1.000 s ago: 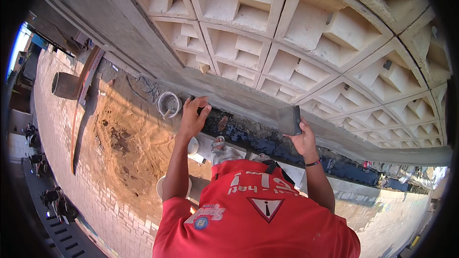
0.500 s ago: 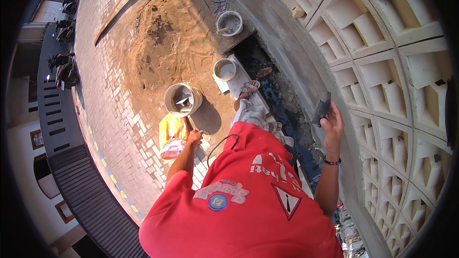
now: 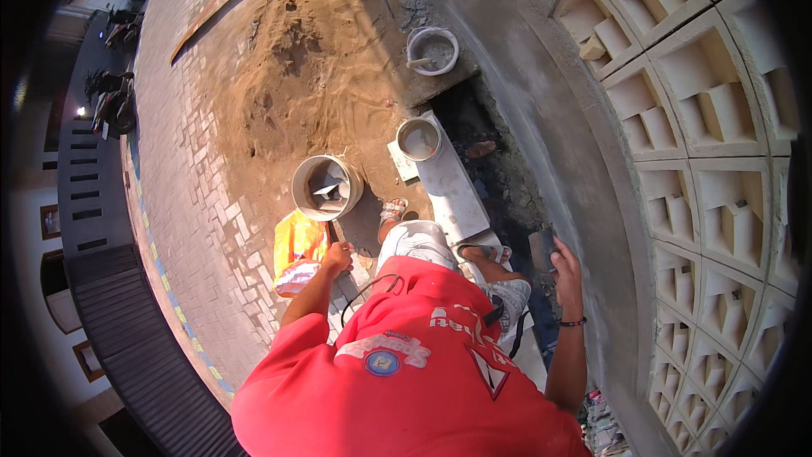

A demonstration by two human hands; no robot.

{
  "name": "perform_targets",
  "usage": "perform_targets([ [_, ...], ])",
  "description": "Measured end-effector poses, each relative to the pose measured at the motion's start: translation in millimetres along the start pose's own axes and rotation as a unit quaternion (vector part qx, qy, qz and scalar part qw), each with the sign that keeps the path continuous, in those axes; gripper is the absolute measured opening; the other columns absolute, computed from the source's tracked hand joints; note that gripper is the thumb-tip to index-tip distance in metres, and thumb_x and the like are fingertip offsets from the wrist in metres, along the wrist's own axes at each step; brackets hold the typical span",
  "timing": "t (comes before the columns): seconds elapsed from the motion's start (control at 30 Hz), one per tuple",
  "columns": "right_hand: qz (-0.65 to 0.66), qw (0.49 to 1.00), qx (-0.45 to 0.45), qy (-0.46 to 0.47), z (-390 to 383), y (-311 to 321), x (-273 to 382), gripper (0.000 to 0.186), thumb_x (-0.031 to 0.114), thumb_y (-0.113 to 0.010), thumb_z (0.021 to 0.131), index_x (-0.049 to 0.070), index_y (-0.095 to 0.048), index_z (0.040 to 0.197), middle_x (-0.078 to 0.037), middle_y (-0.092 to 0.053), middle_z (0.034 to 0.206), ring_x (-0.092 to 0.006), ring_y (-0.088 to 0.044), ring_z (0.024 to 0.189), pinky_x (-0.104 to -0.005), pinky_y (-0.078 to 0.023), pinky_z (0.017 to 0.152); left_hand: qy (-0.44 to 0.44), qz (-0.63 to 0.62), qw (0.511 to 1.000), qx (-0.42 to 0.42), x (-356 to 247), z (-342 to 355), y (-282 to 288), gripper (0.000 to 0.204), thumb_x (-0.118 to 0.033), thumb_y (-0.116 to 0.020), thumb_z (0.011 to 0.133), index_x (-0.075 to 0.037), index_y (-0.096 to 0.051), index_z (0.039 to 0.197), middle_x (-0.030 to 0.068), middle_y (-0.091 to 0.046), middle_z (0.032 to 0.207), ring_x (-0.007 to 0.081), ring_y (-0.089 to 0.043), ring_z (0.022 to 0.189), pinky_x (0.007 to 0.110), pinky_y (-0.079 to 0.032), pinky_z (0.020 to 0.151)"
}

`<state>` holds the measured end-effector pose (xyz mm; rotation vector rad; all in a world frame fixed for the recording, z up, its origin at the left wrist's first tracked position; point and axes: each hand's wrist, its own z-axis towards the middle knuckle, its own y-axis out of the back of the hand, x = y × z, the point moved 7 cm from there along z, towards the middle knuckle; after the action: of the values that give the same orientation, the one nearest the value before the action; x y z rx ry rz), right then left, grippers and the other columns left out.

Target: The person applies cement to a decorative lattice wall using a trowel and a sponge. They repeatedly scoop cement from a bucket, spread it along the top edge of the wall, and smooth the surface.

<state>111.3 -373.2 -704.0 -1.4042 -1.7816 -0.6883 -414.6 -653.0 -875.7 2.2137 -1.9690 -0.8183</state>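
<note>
My right hand [image 3: 567,267] grips a flat, dark grey rectangular piece [image 3: 542,250] by its edge, beside the plastered wall and above the drain trench. Its exact kind does not show. My left hand [image 3: 339,257] is closed low on the left, near an orange and white plastic sack [image 3: 298,247]; whatever its fingers hold is hidden. Just beyond that hand stands a large bucket [image 3: 353,195] with pale, angular pieces inside. A smaller bucket [image 3: 400,145] with grey contents rests at the far end of a pale slab [image 3: 454,195].
A white bucket [image 3: 451,42] of grey mix stands farther off by the wall [image 3: 584,135]. The dark trench [image 3: 474,140] runs along the wall's foot. Sand [image 3: 296,76] covers the paving [image 3: 161,76] ahead. Patterned ventilation blocks [image 3: 672,161] rise on the right; motorbikes [image 3: 118,106] stand far left.
My right hand has lowered the grey piece and turned its flat face into view. My feet have shifted: one is on the ground by the large bucket, the other on the slab.
</note>
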Motion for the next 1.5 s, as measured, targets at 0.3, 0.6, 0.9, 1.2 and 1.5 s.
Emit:
perform_targets([
  [0.3, -0.319, 0.943, 0.037, 0.084, 250.2, -281.2, -168.5, 0.06, 0.014, -0.074, 0.074, 0.004, -0.055, 0.13, -0.018, -0.059, 0.122, -0.0293, -0.058, 0.113, -0.0375, -0.045, 0.097, -0.078, -0.039, 0.995, 0.042, -6.7, 184.8, 50.3, 0.029, -0.028, -0.054, 0.099, -0.001, -0.062, 0.099, -0.0034, -0.044, 0.057, 0.0079, -0.044, 0.045, 0.029, -0.045, 0.04],
  [0.6, -0.584, 0.795, -0.071, 0.146, 497.5, -405.6, -256.3, 0.051, 0.017, -0.071, 0.073, 0.009, -0.057, 0.121, -0.024, -0.055, 0.113, -0.0451, -0.053, 0.107, -0.0495, -0.046, 0.093, 0.179, -0.141, 0.969, -0.094, 317.8, 135.2, 142.3, 0.031, -0.024, -0.055, 0.098, 0.001, -0.054, 0.116, 0.0064, -0.054, 0.07, 0.0132, -0.052, 0.055, 0.029, -0.045, 0.045],
  [0.9, -0.704, 0.693, -0.041, 0.15, 558.9, -413.0, -296.9, 0.033, 0.026, -0.066, 0.076, 0.005, -0.07, 0.101, -0.023, -0.064, 0.106, -0.0392, -0.058, 0.104, -0.0448, -0.046, 0.092, 0.354, -0.185, 0.916, -0.037, 407.2, 73.2, 97.8, 0.032, -0.023, -0.053, 0.097, 0.0, -0.053, 0.12, 0.014, -0.06, 0.08, 0.0228, -0.062, 0.061, 0.034, -0.055, 0.05],
  [1.2, -0.373, 0.925, -0.077, -0.015, 505.7, -373.0, -251.5, 0.046, 0.037, -0.067, 0.074, 0.003, -0.071, 0.106, -0.021, -0.07, 0.106, -0.0339, -0.066, 0.103, -0.0377, -0.049, 0.091, 0.19, -0.246, 0.949, -0.056, 352.8, 144.8, 129.4, 0.029, -0.028, -0.053, 0.098, -0.002, -0.054, 0.111, 0.0129, -0.06, 0.081, 0.0212, -0.061, 0.062, 0.034, -0.055, 0.054],
  [1.5, -0.222, 0.972, -0.057, -0.059, 406.1, -343.0, -182.1, 0.055, 0.033, -0.075, 0.08, 0.007, -0.062, 0.127, -0.013, -0.068, 0.108, -0.0205, -0.064, 0.099, -0.0351, -0.051, 0.083, 0.143, -0.22, 0.964, -0.05, 305.6, 166.5, 172.2, 0.022, -0.023, -0.053, 0.099, -0.002, -0.055, 0.106, 0.0102, -0.061, 0.078, 0.0194, -0.061, 0.062, 0.032, -0.055, 0.052],
])
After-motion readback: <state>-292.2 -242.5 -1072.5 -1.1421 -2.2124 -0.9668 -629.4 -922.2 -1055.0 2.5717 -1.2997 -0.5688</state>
